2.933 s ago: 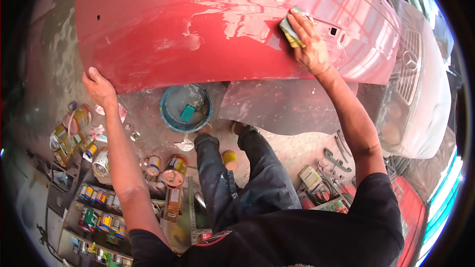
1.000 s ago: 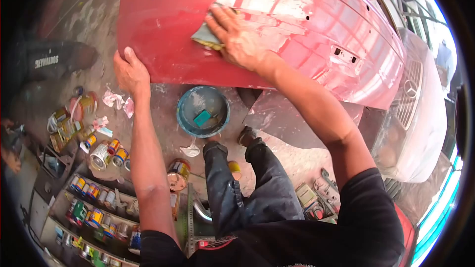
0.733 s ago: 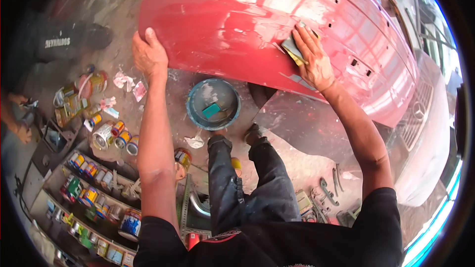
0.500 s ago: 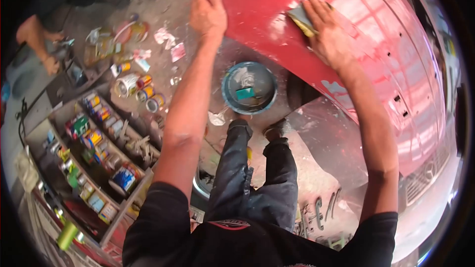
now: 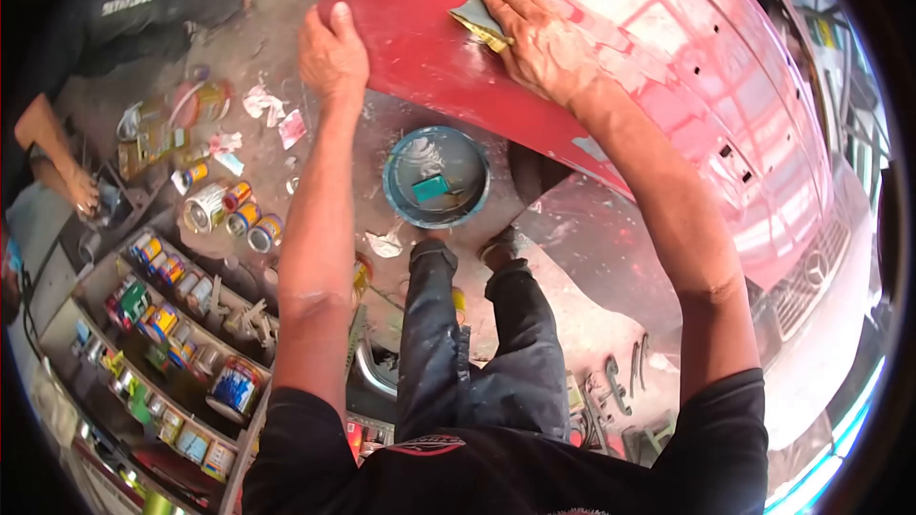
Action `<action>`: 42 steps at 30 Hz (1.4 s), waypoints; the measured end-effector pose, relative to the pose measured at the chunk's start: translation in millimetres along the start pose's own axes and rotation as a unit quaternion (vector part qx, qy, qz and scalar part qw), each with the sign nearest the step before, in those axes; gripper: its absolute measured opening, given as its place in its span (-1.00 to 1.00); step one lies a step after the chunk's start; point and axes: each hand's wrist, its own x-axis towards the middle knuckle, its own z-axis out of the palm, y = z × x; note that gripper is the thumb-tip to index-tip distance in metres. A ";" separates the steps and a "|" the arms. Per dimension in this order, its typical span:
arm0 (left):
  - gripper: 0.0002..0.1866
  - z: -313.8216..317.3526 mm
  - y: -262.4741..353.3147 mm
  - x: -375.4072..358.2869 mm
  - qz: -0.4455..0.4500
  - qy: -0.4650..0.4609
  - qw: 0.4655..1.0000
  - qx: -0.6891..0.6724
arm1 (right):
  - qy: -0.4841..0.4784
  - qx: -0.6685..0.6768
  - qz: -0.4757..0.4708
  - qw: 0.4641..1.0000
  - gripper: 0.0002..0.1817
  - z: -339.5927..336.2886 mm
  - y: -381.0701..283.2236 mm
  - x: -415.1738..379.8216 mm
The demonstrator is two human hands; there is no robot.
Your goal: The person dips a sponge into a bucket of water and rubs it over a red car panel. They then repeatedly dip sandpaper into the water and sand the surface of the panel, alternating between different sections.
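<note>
The red car hood (image 5: 420, 67), with a glossy surface and scuffed, whitish patches, slopes across the top and right. My right hand (image 5: 553, 52) lies over a folded piece of sandpaper (image 5: 474, 14), grey with a yellow edge, pressing it onto the hood. At the hood's left edge, my left hand (image 5: 334, 55) is against the rim with its thumb pointing up; its fingertips are partly hidden. A blue-rimmed basin (image 5: 389, 181) of cloudy water stands on the floor between my arms, with a green block (image 5: 430, 188) in it.
Left of me is a divided wooden rack (image 5: 253, 420) of cans and bottles. Several paint cans (image 5: 205, 208) and paper scraps (image 5: 262, 103) lie on the floor. Another person's hand (image 5: 84, 193) is at far left. Metal parts (image 5: 615, 386) lie by my feet.
My right hand and the sandpaper have slid up and left along the hood. The whole view has shifted, so the basin and my left hand appear farther left; my left hand remains at the edge.
</note>
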 end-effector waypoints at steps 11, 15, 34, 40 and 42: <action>-0.39 -1.9 5.0 -2.3 -0.002 0.010 1.000 0.003 | 0.004 -0.021 0.013 1.000 -0.28 -2.1 5.9 -15.4; -0.40 0.5 -1.8 1.4 0.002 -0.005 1.000 0.006 | 0.031 -0.022 0.009 0.999 -0.32 18.6 -13.9 25.4; -0.36 -2.6 -2.3 2.4 0.008 -0.015 0.999 0.030 | -0.015 0.011 0.115 0.993 -0.30 -54.6 49.9 -124.1; -0.36 0.7 -1.1 1.0 0.003 0.009 1.000 0.030 | 0.035 0.034 0.146 0.988 -0.23 -39.8 34.7 -115.0; -0.39 6.2 -9.2 3.0 0.019 0.023 0.999 0.027 | 0.048 0.012 0.090 0.995 -0.30 0.5 22.8 -62.2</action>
